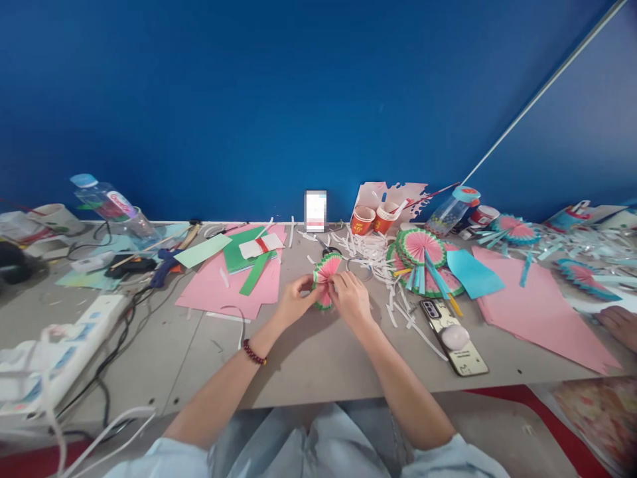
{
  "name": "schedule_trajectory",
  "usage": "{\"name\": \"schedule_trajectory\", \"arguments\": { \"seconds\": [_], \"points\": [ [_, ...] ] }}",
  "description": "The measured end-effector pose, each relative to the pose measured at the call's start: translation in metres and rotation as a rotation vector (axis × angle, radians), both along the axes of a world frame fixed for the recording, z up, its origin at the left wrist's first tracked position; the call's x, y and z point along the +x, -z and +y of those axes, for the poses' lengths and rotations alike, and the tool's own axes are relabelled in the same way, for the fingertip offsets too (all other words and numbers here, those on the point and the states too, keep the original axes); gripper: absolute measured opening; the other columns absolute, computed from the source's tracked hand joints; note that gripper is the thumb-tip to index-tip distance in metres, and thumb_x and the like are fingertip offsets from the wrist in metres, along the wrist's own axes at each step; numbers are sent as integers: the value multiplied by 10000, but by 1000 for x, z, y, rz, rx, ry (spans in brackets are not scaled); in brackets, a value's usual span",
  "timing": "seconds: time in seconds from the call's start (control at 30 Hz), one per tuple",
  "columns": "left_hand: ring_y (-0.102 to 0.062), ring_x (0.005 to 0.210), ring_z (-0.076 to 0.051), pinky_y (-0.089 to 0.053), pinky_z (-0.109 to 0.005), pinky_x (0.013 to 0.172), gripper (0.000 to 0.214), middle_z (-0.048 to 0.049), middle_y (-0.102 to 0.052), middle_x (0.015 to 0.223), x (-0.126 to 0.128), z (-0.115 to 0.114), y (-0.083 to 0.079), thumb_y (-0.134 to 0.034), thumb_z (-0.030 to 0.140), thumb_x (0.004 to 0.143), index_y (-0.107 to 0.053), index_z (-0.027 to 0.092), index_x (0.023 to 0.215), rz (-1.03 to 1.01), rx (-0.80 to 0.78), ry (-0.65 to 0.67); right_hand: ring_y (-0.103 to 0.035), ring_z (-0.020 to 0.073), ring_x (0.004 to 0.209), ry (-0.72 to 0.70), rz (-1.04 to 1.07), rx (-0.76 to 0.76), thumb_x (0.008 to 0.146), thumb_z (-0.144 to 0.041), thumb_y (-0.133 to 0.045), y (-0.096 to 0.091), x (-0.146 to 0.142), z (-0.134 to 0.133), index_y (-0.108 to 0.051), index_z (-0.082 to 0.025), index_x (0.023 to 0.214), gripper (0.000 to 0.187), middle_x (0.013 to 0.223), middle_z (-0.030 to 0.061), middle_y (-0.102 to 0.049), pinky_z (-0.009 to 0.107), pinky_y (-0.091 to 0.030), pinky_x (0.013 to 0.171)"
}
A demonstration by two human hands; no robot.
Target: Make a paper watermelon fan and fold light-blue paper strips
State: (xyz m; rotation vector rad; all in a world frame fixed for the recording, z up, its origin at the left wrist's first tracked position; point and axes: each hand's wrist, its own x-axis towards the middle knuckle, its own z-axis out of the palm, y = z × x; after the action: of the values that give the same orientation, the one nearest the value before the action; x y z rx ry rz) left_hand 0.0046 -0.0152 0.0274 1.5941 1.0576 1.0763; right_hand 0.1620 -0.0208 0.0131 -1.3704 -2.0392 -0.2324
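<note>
A small pleated paper fan [329, 266], pink with a green edge like a watermelon slice, is held upright between both hands over the table. My left hand [300, 297] pinches its left side, thumb toward the middle. With its fingers closed near the fan's centre, my right hand [351, 297] grips the other side. Part of the fan's middle is hidden behind the fingers. Just behind it, the dark handle of what looks like scissors [330, 251] shows. Finished watermelon paper fans [422, 249] with blue strips lie stacked to the right.
Pink sheets [199, 292] with green paper lie left; more pink sheets [540, 299] lie right. White paper strips [371, 255] are scattered behind my hands. Red paper cups [363, 220], a phone [454, 338] and a power strip [74, 352] surround the workspace. Another person's hand [617, 325] rests far right.
</note>
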Motion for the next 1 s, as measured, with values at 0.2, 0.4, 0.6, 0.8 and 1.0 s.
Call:
{"name": "schedule_trajectory", "arguments": {
  "seconds": [0.2,0.4,0.6,0.8,1.0],
  "points": [
    [-566,776,-155,-455,-263,704,215,-40,-629,825,-2,4,2,-623,368,757,-619,161,815,-90,-56,-71,-517,193,736,-2,-34,2,849,-137,-477,1,-2,-1,-589,-196,796,137,757,48,-603,303,-379,673],
    [-563,754,-149,-450,-257,686,201,-25,-622,821,-2,4,2,-610,359,752,-613,170,819,-80,-103,-57,-519,193,749,6,-24,-16,847,-137,-477,3,-2,0,-590,-201,799,138,764,44,-603,300,-382,673],
    [-540,757,-142,-433,-244,695,210,-10,-603,783,-4,4,-1,-588,378,780,-602,169,781,-68,-61,-17,-530,190,766,-18,33,-45,827,-122,-494,0,-2,-1,-591,-199,806,125,782,48,-614,292,-400,692],
    [-523,749,-152,-420,-258,696,308,-29,-616,790,-3,4,-2,-571,461,784,-623,158,801,-191,-133,-48,-542,179,760,-41,98,-19,851,-144,-487,-4,-5,-4,-604,-199,808,136,781,40,-627,284,-422,708],
    [-432,623,-119,-364,-240,589,358,2,-538,641,-2,1,-2,-561,488,779,-620,147,688,-154,-184,-54,-560,183,782,-66,155,19,885,-188,-475,-3,-5,-3,-627,-205,864,155,802,44,-646,292,-433,712]
  ]
}}
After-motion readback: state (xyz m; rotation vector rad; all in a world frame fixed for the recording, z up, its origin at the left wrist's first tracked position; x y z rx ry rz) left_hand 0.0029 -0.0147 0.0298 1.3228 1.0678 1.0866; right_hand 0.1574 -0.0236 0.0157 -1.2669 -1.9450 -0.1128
